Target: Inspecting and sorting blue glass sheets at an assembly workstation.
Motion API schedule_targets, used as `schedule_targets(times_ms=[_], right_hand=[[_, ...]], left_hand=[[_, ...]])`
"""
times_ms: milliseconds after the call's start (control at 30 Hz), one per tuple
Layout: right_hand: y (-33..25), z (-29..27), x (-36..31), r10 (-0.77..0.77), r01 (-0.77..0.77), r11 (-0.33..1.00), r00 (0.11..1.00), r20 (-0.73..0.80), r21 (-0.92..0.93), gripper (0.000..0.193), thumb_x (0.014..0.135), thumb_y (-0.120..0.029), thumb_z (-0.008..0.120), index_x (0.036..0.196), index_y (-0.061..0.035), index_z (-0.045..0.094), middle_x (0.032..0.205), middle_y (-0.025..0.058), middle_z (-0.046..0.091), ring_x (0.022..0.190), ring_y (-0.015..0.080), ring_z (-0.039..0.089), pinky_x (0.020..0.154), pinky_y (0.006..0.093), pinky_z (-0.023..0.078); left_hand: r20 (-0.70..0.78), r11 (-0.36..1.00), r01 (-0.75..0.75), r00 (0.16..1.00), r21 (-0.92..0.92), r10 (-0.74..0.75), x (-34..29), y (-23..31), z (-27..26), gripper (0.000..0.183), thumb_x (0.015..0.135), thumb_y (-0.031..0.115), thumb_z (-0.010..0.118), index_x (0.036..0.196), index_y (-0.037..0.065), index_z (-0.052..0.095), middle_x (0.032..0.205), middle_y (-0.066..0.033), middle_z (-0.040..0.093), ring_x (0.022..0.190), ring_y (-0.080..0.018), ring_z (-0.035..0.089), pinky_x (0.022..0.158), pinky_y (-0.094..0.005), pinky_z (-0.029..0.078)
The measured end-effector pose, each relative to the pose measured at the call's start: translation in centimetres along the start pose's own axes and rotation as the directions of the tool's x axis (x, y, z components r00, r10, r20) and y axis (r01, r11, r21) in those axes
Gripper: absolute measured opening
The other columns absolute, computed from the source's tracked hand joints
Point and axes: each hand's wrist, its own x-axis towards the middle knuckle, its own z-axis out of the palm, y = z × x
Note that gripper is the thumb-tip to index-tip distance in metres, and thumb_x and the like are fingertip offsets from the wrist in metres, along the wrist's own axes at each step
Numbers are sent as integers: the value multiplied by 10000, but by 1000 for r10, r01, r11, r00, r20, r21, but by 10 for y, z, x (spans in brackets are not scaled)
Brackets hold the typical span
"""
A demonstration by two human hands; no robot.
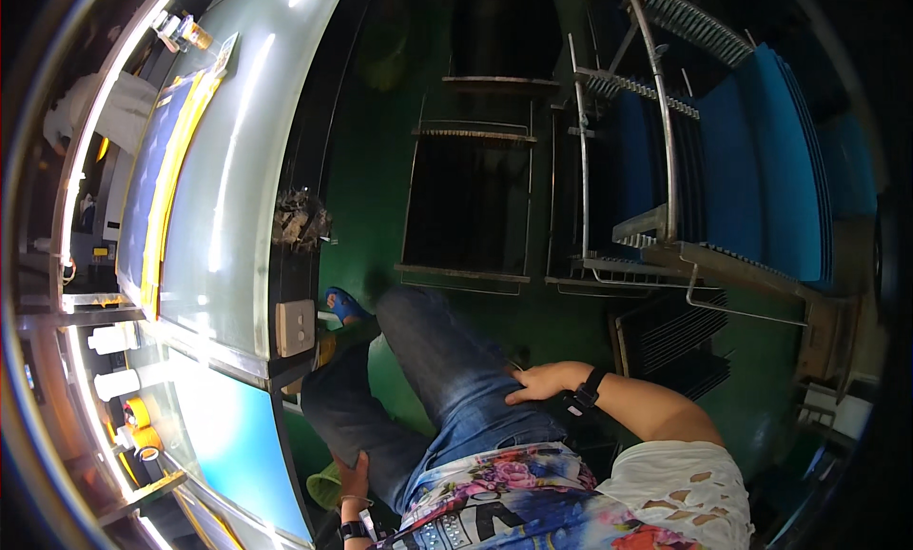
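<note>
I am seated in blue jeans [447,379] and a flowered top. My right hand [540,381] lies flat on my right thigh, fingers slightly spread, holding nothing; a black watch [587,395] is on that wrist. My left hand [354,474] rests on my left leg near the knee, with nothing in it, and a dark wristband [352,529] sits just below it. One foot wears a blue sandal [344,305] on the green floor [366,169].
A long grey worktable [247,188] runs along the left, carrying a blue panel [152,160] with a yellow strip. Metal racks [656,141] holding several upright blue panels [751,160] stand at the right. Dark wire frames [466,207] stand ahead on the floor.
</note>
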Motion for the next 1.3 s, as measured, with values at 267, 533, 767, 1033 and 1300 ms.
schedule_targets(times_ms=[267,533,767,1033,1300], right_hand=[[13,13,1,-8,8,1000,1000,-28,27,978,837,-639,439,1404,75,85,1378,332,284,1283,353,352,1045,347,316],[17,22,9,32,-40,995,995,-94,-86,946,851,-645,403,1380,104,172,1378,317,301,1292,364,331,1070,356,275],[5,11,16,76,-89,974,995,-72,-208,896,839,-631,441,1353,83,271,1295,311,422,1200,378,444,1017,380,347],[-32,-26,45,-289,195,918,925,-246,-346,1034,760,-558,618,1381,107,128,1296,330,405,1203,372,445,1000,360,365],[-130,-48,60,82,-69,627,996,-22,-776,738,692,-584,636,987,91,596,909,283,605,865,357,612,780,387,480]], left_hand=[[-60,962,-265,963,-61,261,-1,29,4,961,770,372,676,1453,66,74,1392,-200,336,1260,-296,370,1025,-338,294],[-50,967,-179,984,-182,173,-1,16,8,1013,733,363,721,1437,4,87,1383,-201,335,1264,-292,351,1032,-344,287],[-114,934,-276,960,-227,256,22,-19,14,1063,687,405,741,1418,-44,114,1376,-242,331,1268,-313,347,1046,-354,274],[-159,908,-271,960,-320,231,5,-20,11,1077,663,507,746,1396,-38,174,1394,-232,316,1311,-329,298,1063,-385,286],[230,976,11,972,-219,40,11,-22,14,848,773,633,551,1391,96,329,1382,-202,379,1269,-272,381,1048,-351,304]])
